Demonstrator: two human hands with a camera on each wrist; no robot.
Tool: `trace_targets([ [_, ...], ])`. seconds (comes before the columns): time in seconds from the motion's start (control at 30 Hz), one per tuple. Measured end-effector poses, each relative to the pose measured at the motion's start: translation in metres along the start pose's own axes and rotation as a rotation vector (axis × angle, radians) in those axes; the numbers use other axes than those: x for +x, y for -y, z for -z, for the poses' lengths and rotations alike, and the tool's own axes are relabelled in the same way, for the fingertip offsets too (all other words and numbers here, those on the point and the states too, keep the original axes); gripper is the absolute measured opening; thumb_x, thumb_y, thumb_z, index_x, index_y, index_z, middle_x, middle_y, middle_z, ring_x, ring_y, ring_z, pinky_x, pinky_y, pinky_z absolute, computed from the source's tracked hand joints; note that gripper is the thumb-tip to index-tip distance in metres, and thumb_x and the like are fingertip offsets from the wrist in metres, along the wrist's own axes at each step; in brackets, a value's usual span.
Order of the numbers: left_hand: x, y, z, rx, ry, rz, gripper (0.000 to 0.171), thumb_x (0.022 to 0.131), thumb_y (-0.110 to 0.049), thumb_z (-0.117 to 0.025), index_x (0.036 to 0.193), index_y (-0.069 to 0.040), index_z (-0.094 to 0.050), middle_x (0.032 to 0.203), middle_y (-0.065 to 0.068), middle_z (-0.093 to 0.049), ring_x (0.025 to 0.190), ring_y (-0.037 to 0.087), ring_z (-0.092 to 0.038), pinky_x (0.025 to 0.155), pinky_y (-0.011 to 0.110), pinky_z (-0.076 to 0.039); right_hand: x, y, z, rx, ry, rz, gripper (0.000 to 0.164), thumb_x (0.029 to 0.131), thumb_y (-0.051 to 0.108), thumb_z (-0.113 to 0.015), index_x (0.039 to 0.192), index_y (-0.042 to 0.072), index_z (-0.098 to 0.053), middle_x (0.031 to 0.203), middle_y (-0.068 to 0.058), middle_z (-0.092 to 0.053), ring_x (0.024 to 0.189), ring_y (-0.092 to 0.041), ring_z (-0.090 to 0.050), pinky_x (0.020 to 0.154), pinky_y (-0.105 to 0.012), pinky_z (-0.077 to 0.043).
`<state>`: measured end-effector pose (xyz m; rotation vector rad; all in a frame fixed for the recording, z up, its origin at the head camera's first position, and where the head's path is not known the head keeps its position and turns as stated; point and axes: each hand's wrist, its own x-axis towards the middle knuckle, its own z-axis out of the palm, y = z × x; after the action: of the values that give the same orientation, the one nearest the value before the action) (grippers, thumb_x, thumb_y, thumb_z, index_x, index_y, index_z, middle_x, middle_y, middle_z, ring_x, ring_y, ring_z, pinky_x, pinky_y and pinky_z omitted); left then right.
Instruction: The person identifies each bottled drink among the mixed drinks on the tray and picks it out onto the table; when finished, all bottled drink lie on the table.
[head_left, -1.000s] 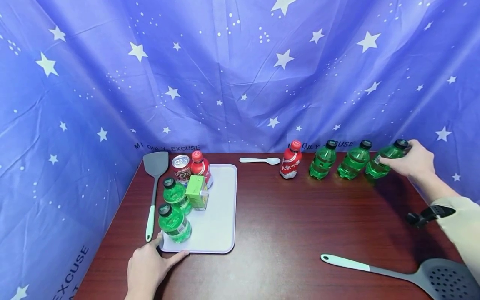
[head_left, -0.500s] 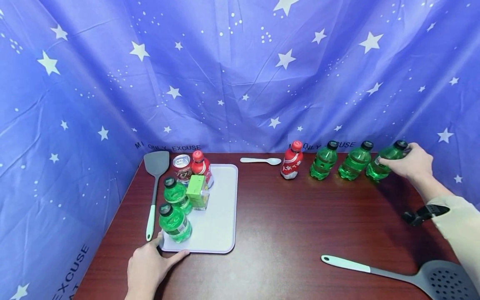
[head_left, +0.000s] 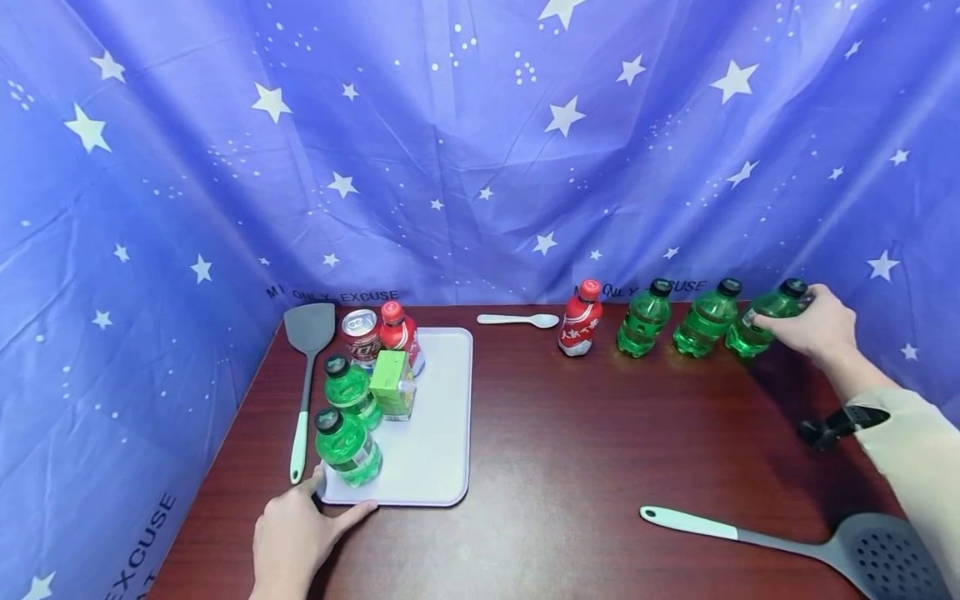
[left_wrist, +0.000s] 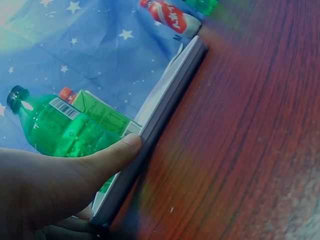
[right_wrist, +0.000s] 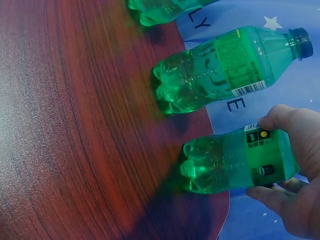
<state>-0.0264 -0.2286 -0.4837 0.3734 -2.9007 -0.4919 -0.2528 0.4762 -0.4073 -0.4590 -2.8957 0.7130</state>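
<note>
My right hand (head_left: 816, 323) grips the upper part of a green soda bottle (right_wrist: 215, 167), thumb on one side and fingers on the other. The bottle stands upright at the right end of a row along the back of the table, beside another green bottle (head_left: 706, 318). At the left, my left hand (head_left: 294, 533) holds the near left corner of a white tray (head_left: 431, 450), its thumb along the front rim. On the tray stand two green bottles (head_left: 348, 450), a green drink carton (head_left: 392, 385), a red-capped bottle (head_left: 397, 329) and a can (head_left: 361, 335).
A red bottle (head_left: 580, 321) and a third green bottle (head_left: 643, 321) continue the row. A white spoon (head_left: 517, 320) lies at the back. One grey turner (head_left: 309, 329) lies left of the tray; a slotted turner (head_left: 795, 546) lies front right. A starry curtain (head_left: 480, 150) borders the table.
My right hand and its green bottle have shifted slightly left, closer to the neighbouring bottle. The left hand keeps its place at the tray corner.
</note>
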Motion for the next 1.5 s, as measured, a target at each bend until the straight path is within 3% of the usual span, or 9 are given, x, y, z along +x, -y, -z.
trace_targets([
  [0.2, 0.001, 0.001, 0.002, 0.005, 0.043, 0.039, 0.110, 0.060, -0.081, -0.088, 0.123, 0.007, -0.074, 0.066, 0.019, -0.068, 0.075, 0.048, -0.072, 0.063, 0.058, -0.057, -0.001, 0.010, 0.004, 0.026, -0.025, 0.005, 0.106, 0.093, 0.060, -0.070, 0.156, -0.015, -0.027, 0.141, -0.042, -0.046, 0.134, -0.068, -0.035, 0.106, -0.072, -0.036],
  [0.47, 0.001, 0.001, 0.002, 0.008, 0.052, 0.031, 0.111, 0.060, -0.082, -0.087, 0.125, 0.007, -0.073, 0.071, 0.022, -0.070, 0.077, 0.049, -0.072, 0.064, 0.059, -0.057, 0.000, 0.039, 0.020, 0.170, -0.200, 0.030, 0.084, 0.093, 0.055, -0.072, 0.155, 0.005, -0.045, 0.153, -0.031, -0.054, 0.144, -0.052, -0.042, 0.125, -0.060, -0.021],
  [0.6, 0.001, 0.000, 0.002, 0.008, 0.056, 0.033, 0.112, 0.060, -0.083, -0.087, 0.126, 0.007, -0.073, 0.070, 0.022, -0.070, 0.077, 0.049, -0.072, 0.064, 0.059, -0.057, -0.002, 0.066, 0.030, 0.224, -0.283, 0.066, 0.076, 0.091, 0.055, -0.076, 0.152, 0.017, -0.053, 0.155, -0.018, -0.059, 0.124, -0.005, -0.060, 0.130, -0.049, -0.020],
  [0.73, 0.001, 0.001, 0.003, 0.007, 0.075, 0.045, 0.113, 0.060, -0.083, -0.086, 0.127, 0.007, -0.072, 0.065, 0.018, -0.067, 0.076, 0.048, -0.072, 0.065, 0.058, -0.057, -0.008, 0.093, 0.035, 0.252, -0.315, 0.121, 0.073, 0.088, 0.054, -0.080, 0.150, 0.021, -0.059, 0.151, -0.005, -0.065, 0.096, 0.027, -0.044, 0.126, -0.039, -0.030],
  [0.93, 0.001, 0.001, 0.004, 0.002, 0.078, 0.041, 0.113, 0.060, -0.083, -0.086, 0.126, 0.008, -0.072, 0.059, 0.013, -0.062, 0.072, 0.044, -0.071, 0.064, 0.058, -0.057, -0.020, 0.131, 0.036, 0.304, -0.296, 0.187, 0.072, 0.087, 0.053, -0.083, 0.149, 0.024, -0.061, 0.150, -0.004, -0.066, 0.123, 0.010, -0.064, 0.110, -0.016, -0.045],
  [1.07, 0.001, 0.002, 0.004, 0.017, 0.080, 0.049, 0.117, 0.061, -0.086, -0.084, 0.130, 0.007, -0.071, 0.068, 0.019, -0.069, 0.078, 0.046, -0.072, 0.068, 0.059, -0.058, -0.031, 0.156, 0.034, 0.354, -0.248, 0.254, 0.070, 0.087, 0.048, -0.085, 0.149, 0.024, -0.062, 0.149, -0.010, -0.066, 0.133, -0.013, -0.068, 0.112, -0.024, -0.051],
  [1.17, 0.000, 0.003, 0.002, 0.034, 0.076, 0.051, 0.120, 0.061, -0.089, -0.081, 0.136, 0.003, -0.069, 0.073, 0.022, -0.070, 0.080, 0.046, -0.072, 0.068, 0.059, -0.058, -0.041, 0.176, 0.031, 0.402, -0.211, 0.308, 0.068, 0.087, 0.043, -0.087, 0.148, 0.024, -0.064, 0.147, -0.008, -0.068, 0.129, -0.010, -0.070, 0.112, -0.027, -0.053],
  [1.4, 0.000, 0.003, -0.010, -0.069, -0.003, -0.032, 0.116, 0.065, -0.080, -0.087, 0.142, 0.003, -0.063, 0.126, 0.032, -0.072, 0.108, 0.050, -0.073, 0.085, 0.064, -0.059, -0.063, 0.224, 0.020, 0.520, -0.149, 0.463, 0.062, 0.086, 0.032, -0.090, 0.142, 0.020, -0.068, 0.141, -0.011, -0.072, 0.125, -0.014, -0.073, 0.108, -0.028, -0.055],
  [1.5, 0.001, 0.002, -0.015, -0.140, -0.050, -0.062, 0.108, 0.064, -0.071, -0.093, 0.139, 0.001, -0.064, 0.126, 0.028, -0.073, 0.112, 0.048, -0.073, 0.092, 0.064, -0.058, -0.070, 0.245, 0.011, 0.573, -0.116, 0.515, 0.060, 0.085, 0.027, -0.092, 0.140, 0.019, -0.070, 0.138, -0.011, -0.074, 0.124, -0.016, -0.074, 0.107, -0.029, -0.056],
])
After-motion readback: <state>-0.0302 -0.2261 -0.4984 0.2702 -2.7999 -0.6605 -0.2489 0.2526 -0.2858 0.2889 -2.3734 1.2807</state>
